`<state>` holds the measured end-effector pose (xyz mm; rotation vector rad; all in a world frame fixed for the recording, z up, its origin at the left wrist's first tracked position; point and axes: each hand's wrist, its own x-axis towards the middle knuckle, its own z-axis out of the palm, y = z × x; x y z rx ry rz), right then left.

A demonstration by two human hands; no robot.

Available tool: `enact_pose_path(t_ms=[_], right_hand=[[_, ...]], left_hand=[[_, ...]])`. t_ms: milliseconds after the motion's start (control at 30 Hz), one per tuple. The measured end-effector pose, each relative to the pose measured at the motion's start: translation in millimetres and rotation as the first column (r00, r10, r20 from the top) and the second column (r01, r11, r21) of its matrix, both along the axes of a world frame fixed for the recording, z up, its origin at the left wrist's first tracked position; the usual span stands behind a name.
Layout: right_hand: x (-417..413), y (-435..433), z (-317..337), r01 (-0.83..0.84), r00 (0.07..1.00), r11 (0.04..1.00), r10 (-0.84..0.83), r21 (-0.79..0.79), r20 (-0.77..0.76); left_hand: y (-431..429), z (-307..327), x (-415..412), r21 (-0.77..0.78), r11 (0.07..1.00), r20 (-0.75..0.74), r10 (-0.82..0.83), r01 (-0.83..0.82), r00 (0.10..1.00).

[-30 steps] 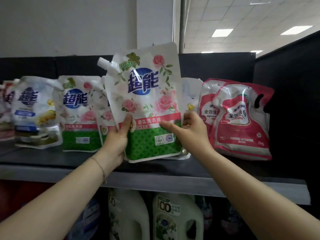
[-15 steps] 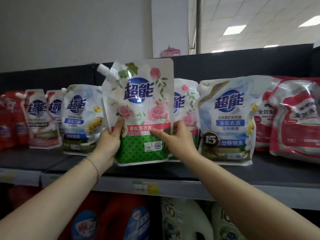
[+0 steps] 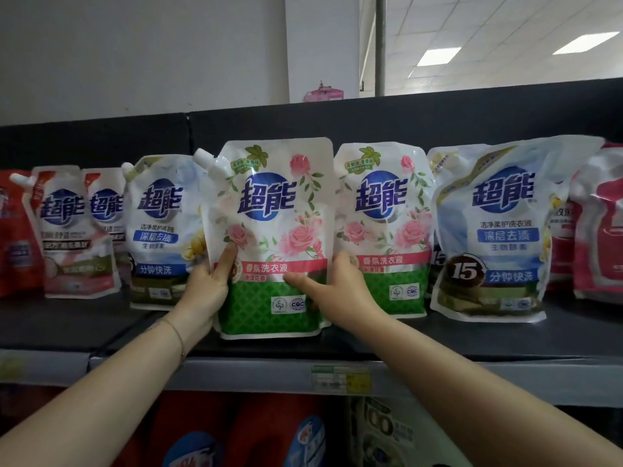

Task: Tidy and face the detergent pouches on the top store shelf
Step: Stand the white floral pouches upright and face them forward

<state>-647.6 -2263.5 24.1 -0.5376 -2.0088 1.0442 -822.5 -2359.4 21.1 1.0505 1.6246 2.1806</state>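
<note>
Holding the rose pouch (image 3: 273,230) by its lower sides, the left hand (image 3: 205,288) and right hand (image 3: 337,291) each kept a thumb on the front and fingers curled behind. Since a second earlier it had come down from a tilt to the shelf (image 3: 438,338) front, beside its twin (image 3: 381,230); placement appeared nearly complete. Long axis stood upright, label faced outward, spout (image 3: 204,160) upper left.

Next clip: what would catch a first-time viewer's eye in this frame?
The rose-print pouch dominates the centre, upright at the front of the top shelf. The left hand grips its left edge and the right hand its right edge, thumbs on its face. Just to its right, set further back, stands a matching rose pouch, then a larger blue-label pouch.
</note>
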Motion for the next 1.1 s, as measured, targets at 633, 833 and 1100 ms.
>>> enact_pose_path(t_ms=[633,833,1100], right_hand=[[44,10,12,0.086,0.893,0.892,-0.267,0.444,0.362],[83,18,10,0.086,0.887,0.759,-0.354,0.646,0.297],[172,47,6,0.099,0.874,0.615,-0.430,0.782,0.227]], left_hand=[[-38,2,30,0.241,0.754,-0.645,0.595,-0.611,0.479],[-20,6,87,0.158,0.885,-0.899,0.312,-0.439,0.306],[52,5,192,-0.016,0.955,-0.943,0.084,-0.296,0.323]])
